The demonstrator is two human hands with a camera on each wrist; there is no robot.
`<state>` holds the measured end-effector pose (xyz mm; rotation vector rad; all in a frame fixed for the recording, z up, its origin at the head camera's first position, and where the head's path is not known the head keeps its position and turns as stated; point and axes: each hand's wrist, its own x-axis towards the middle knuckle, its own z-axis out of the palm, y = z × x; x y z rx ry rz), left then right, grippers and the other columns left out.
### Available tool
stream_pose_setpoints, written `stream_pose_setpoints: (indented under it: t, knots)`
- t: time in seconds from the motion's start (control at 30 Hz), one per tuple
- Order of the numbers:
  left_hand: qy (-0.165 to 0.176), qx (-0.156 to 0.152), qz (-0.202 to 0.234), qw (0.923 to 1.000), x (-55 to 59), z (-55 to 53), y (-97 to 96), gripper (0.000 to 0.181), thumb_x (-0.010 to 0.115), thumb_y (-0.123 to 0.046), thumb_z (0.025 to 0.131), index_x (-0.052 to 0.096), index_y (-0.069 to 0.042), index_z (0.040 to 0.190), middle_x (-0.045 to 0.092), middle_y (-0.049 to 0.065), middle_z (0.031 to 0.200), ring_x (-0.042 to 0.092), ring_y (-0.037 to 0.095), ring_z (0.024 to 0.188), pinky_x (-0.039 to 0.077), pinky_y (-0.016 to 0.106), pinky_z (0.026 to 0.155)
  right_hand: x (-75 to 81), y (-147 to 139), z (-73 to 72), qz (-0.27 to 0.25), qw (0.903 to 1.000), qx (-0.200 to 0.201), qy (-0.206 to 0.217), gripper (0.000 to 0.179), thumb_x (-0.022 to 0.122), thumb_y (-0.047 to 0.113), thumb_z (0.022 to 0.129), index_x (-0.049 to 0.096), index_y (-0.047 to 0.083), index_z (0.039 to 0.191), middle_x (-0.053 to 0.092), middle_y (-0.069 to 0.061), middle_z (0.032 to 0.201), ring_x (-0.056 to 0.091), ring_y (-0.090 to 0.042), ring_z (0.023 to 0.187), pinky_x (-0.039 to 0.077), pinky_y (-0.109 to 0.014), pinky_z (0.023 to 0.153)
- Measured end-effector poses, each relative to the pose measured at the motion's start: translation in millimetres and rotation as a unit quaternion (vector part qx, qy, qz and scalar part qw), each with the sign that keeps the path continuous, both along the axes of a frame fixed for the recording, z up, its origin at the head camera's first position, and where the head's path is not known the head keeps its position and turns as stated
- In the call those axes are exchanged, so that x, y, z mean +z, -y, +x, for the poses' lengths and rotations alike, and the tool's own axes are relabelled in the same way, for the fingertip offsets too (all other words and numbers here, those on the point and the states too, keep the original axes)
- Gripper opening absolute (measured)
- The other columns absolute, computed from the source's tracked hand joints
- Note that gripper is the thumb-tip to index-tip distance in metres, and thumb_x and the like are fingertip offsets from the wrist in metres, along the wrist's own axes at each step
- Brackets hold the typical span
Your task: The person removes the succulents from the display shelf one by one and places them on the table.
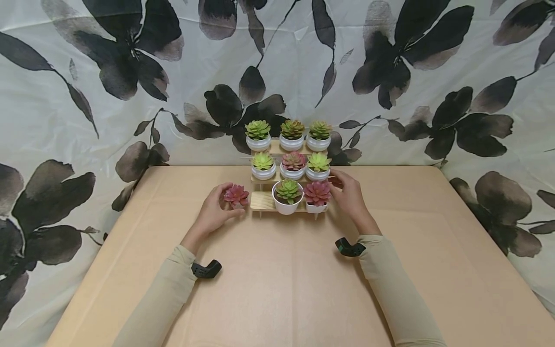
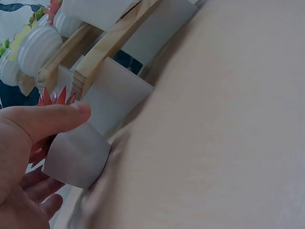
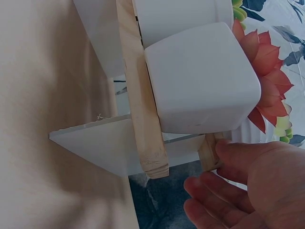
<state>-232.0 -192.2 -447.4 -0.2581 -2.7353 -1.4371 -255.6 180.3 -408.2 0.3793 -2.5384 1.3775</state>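
Note:
My left hand (image 1: 211, 210) grips a small red succulent (image 1: 236, 195) in a white pot (image 2: 78, 155), just left of the bottom tier of a three-tier wooden plant stand (image 1: 262, 201). In the left wrist view, the thumb lies across one side of the pot, which is tilted in that picture. My right hand (image 1: 349, 196) pinches the right end of the stand's middle shelf (image 3: 208, 153). Beside it on the bottom tier sit a pink-red succulent (image 1: 317, 193) in a white square pot (image 3: 202, 81) and a green succulent (image 1: 288, 191).
Green succulents, among them one (image 1: 257, 130) at upper left, fill the top tier. On the middle tier a reddish succulent (image 1: 293, 161) sits between two yellow-green ones. The stand is at the back of the tan table (image 1: 286, 279), before a floral cloth (image 1: 295, 62).

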Motion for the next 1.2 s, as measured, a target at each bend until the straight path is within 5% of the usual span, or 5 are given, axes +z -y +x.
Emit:
stream_pose_setpoints:
  t: [0.27, 0.57, 0.9, 1.2]
  knots:
    - [-0.011, -0.027, 0.025, 0.9993, 6.8, -0.1, -0.1, 0.096, 0.086, -0.030, 0.071, 0.032, -0.010, 0.148, 0.039, 0.015, 0.146, 0.035, 0.031, 0.140, 0.028, 0.047, 0.121, 0.3, 0.7, -1.0, 0.003, 1.0000, -0.001, -0.007, 0.041, 0.058, -0.002, 0.093, 0.052, -0.005, 0.133, 0.057, -0.026, 0.128, 0.059, -0.042, 0.115, 0.050, -0.053, 0.102]
    - [-0.017, -0.020, 0.035, 0.9990, 17.9, 2.7, 0.3, 0.093, 0.086, -0.032, 0.072, 0.035, -0.012, 0.147, 0.038, 0.011, 0.149, 0.033, 0.030, 0.142, 0.027, 0.051, 0.121, 0.9, 1.1, -1.7, 0.000, 1.0000, 0.001, -0.006, 0.039, 0.059, -0.002, 0.092, 0.054, -0.005, 0.131, 0.057, -0.026, 0.129, 0.060, -0.042, 0.114, 0.052, -0.051, 0.101]
    - [-0.070, -0.028, 0.069, 0.9947, 27.4, 5.8, -5.4, 0.079, 0.085, -0.024, 0.074, 0.045, -0.014, 0.142, 0.048, 0.010, 0.142, 0.043, 0.029, 0.135, 0.030, 0.048, 0.121, 1.1, 0.5, 0.0, 0.003, 1.0000, -0.008, -0.005, 0.039, 0.060, 0.000, 0.093, 0.054, -0.003, 0.131, 0.059, -0.025, 0.128, 0.061, -0.039, 0.113, 0.053, -0.048, 0.100]
    - [-0.077, -0.036, 0.082, 0.9930, 31.7, 10.5, -10.7, 0.072, 0.085, -0.021, 0.074, 0.050, -0.011, 0.137, 0.057, 0.013, 0.133, 0.053, 0.028, 0.126, 0.031, 0.048, 0.120, 1.7, 1.1, 0.4, 0.001, 1.0000, -0.003, 0.000, 0.039, 0.059, -0.001, 0.093, 0.054, -0.003, 0.131, 0.058, -0.025, 0.129, 0.061, -0.040, 0.114, 0.052, -0.048, 0.101]
